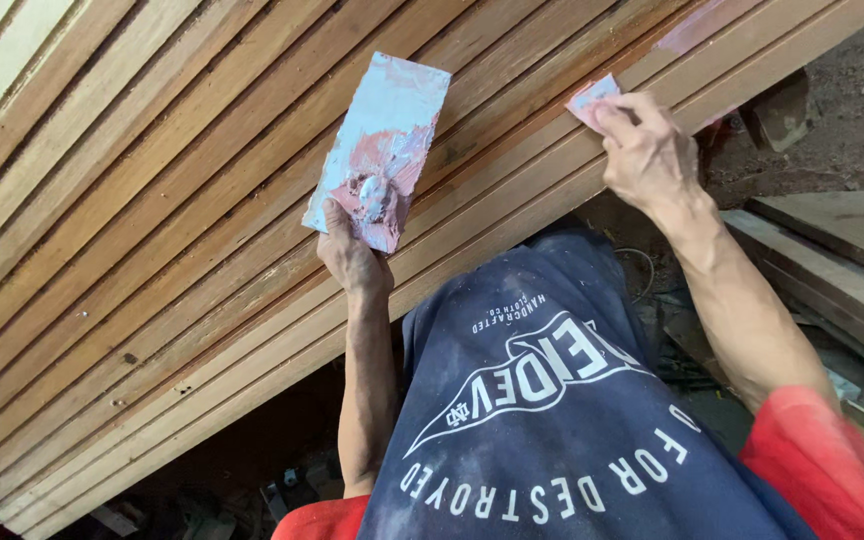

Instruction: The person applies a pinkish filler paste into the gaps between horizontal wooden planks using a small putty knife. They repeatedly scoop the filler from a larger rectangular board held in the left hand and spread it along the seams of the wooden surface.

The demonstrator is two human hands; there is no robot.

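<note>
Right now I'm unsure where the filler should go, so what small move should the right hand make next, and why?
Probably draw the small scraper in the right hand along the groove of the wooden panel. Its edge already rests on the wood beside a pink filler patch, and the left hand holds the board of pink filler close by for reloading.

Soft, even daylight fills the frame; the lower left corner is dark with shadow, and focus stays sharp.
</note>
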